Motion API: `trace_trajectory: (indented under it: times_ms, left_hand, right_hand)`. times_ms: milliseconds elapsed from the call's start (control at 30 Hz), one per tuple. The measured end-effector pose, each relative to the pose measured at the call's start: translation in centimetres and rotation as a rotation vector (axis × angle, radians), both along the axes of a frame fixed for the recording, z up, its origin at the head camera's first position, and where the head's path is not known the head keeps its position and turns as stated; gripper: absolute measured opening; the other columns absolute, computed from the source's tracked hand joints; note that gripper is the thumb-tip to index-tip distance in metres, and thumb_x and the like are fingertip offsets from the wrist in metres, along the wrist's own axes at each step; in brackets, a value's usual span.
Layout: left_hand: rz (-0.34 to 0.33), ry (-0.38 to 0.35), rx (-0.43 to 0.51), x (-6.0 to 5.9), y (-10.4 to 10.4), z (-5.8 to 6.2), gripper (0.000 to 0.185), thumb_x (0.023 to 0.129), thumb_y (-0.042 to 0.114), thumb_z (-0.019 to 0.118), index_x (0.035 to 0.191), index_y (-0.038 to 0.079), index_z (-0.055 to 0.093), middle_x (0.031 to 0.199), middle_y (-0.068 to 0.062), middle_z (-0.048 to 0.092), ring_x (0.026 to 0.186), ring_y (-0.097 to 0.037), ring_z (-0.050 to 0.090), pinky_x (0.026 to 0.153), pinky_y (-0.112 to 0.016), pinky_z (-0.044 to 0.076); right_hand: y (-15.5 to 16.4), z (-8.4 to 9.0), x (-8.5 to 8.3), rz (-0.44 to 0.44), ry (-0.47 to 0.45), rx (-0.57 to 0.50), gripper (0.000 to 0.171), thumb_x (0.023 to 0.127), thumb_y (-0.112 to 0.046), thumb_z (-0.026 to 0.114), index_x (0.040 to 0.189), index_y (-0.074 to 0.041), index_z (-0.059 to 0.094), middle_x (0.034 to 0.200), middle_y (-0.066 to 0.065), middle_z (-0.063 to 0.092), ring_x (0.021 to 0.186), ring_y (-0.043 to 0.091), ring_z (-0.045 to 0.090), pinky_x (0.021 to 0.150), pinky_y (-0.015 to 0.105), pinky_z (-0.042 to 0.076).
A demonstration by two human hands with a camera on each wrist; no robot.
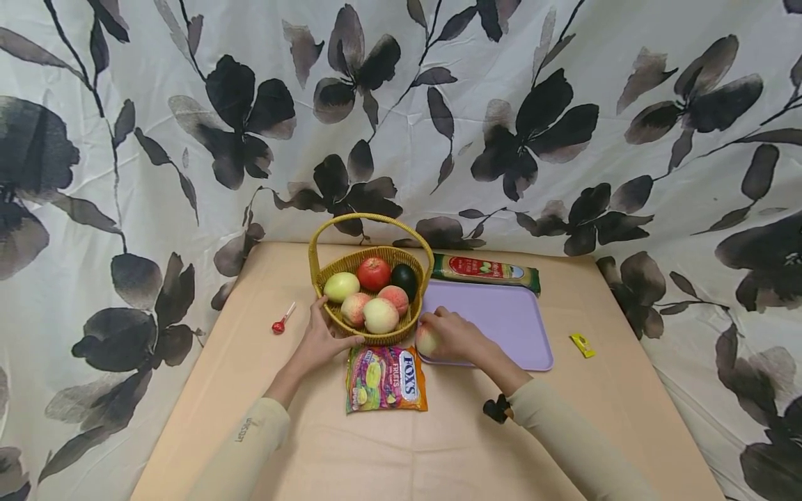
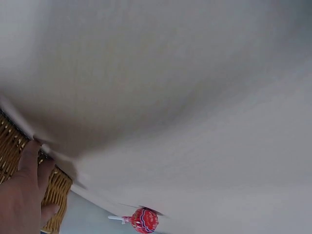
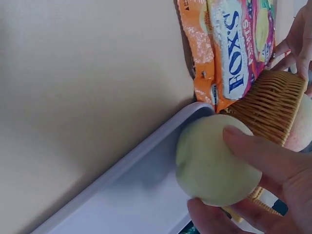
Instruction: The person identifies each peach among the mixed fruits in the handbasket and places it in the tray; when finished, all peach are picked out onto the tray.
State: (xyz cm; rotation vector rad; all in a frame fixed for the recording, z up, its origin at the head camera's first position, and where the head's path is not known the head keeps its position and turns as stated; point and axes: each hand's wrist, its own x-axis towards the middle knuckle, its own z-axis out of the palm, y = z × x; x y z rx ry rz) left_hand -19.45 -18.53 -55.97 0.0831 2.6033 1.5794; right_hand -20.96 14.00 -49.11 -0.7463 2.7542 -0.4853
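Head view: the left hand (image 1: 319, 341) is wrapped on the near rim of the wicker basket (image 1: 326, 278), probably to keep it from sliding around. The right hand (image 1: 454, 336) has its grip closed around a pale peach (image 1: 427, 341), sitting right at the near-left corner of the lilac tray (image 1: 514, 327). More fruit is piled in the basket just past both hands. Between the wrists lies a candy bag (image 1: 385, 378) that reads "FOX'S". A red lollipop (image 1: 279, 325) sits out left of the left hand.

Left wrist view: the fingers (image 2: 29, 165) press on the basket weave (image 2: 56, 192), lollipop (image 2: 144, 220) nearby on the table (image 2: 195, 97).

Right wrist view: fingers and thumb clamp the peach (image 3: 214, 165) over the tray edge (image 3: 146, 146), "FOX'S" bag (image 3: 234, 48) just beyond.
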Motion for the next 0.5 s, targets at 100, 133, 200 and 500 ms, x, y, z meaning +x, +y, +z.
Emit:
trace_trajectory:
  times_ms: [100, 133, 200, 500]
  left_hand:
    - [0.001, -0.004, 0.016, 0.01, -0.02, 0.01, 0.134, 0.078, 0.046, 0.091, 0.163, 0.011, -0.006, 0.169, -0.031, 0.018, 0.158, -0.043, 0.024, 0.124, -0.057, 0.034]
    - [0.001, -0.004, 0.018, 0.0, -0.01, 0.01, 0.134, 0.078, 0.046, 0.091, 0.163, 0.011, -0.006, 0.169, -0.031, 0.018, 0.158, -0.043, 0.024, 0.124, -0.057, 0.034]
    - [0.003, -0.006, 0.02, -0.01, -0.02, 0.04, 0.134, 0.078, 0.047, 0.091, 0.163, 0.012, -0.006, 0.169, -0.03, 0.018, 0.158, -0.043, 0.024, 0.124, -0.057, 0.034]
    - [-0.002, -0.005, 0.023, 0.1, -0.01, 0.06, 0.134, 0.078, 0.047, 0.091, 0.163, 0.012, -0.006, 0.168, -0.031, 0.021, 0.157, -0.043, 0.026, 0.123, -0.057, 0.035]
  right_hand:
    - [-0.02, 0.04, 0.0, 0.008, -0.015, -0.005, 0.065, 0.075, -0.02, 0.094, 0.132, -0.014, 0.065, 0.121, 0.015, 0.062, 0.097, 0.029, 0.062, 0.076, 0.045, 0.058]
    - [-0.04, 0.07, 0.01, 0.008, -0.019, -0.008, 0.065, 0.074, -0.02, 0.094, 0.132, -0.013, 0.065, 0.12, 0.015, 0.062, 0.097, 0.03, 0.062, 0.076, 0.045, 0.058]
    - [-0.06, 0.12, 0.06, 0.007, -0.027, -0.004, 0.065, 0.075, -0.02, 0.094, 0.132, -0.013, 0.064, 0.121, 0.015, 0.062, 0.097, 0.03, 0.062, 0.077, 0.045, 0.057]
    - [-0.28, 0.63, 0.41, -0.01, -0.045, 0.018, 0.065, 0.076, -0.02, 0.093, 0.134, -0.013, 0.063, 0.123, 0.016, 0.061, 0.098, 0.031, 0.062, 0.077, 0.047, 0.058]
